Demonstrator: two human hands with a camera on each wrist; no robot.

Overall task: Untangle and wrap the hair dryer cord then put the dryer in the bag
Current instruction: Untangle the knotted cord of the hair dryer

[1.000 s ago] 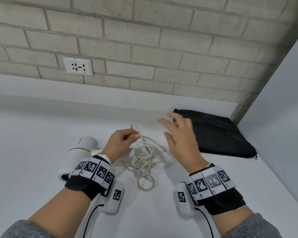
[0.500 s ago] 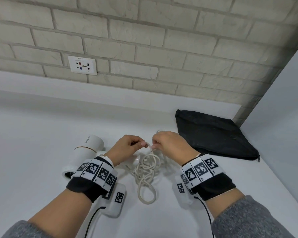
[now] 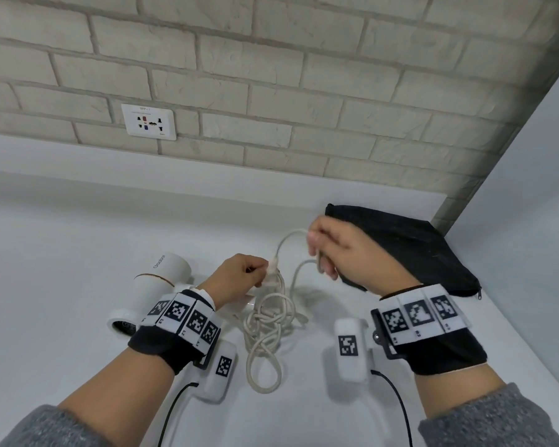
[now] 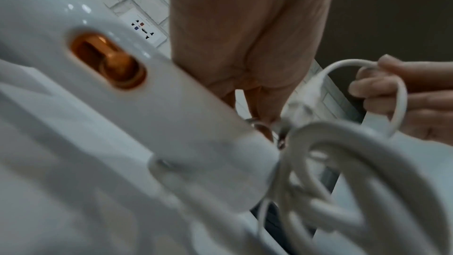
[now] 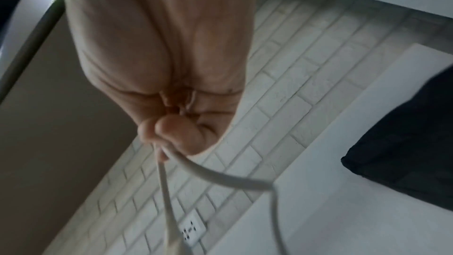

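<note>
The hair dryer cord (image 3: 268, 324) lies knotted mid-worktop beside the white dryer (image 3: 152, 291). The left hand (image 3: 239, 279) pinches its plug end; the right hand (image 3: 342, 253) pinches a raised loop. Untangling is underway; next, feed the plug through. The black bag (image 3: 417, 250) waits by the right edge.

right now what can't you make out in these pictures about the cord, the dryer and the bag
- Plug: the left hand pinches the cord near it; its prongs are blurred in the left wrist view.
- Knot: overlapping loops hide how the cord crosses, in the head view.
- Hair dryer: the left wrist hides its handle in the head view.
- Bag: the right hand covers one edge; whether the zip is open cannot be told.
</note>
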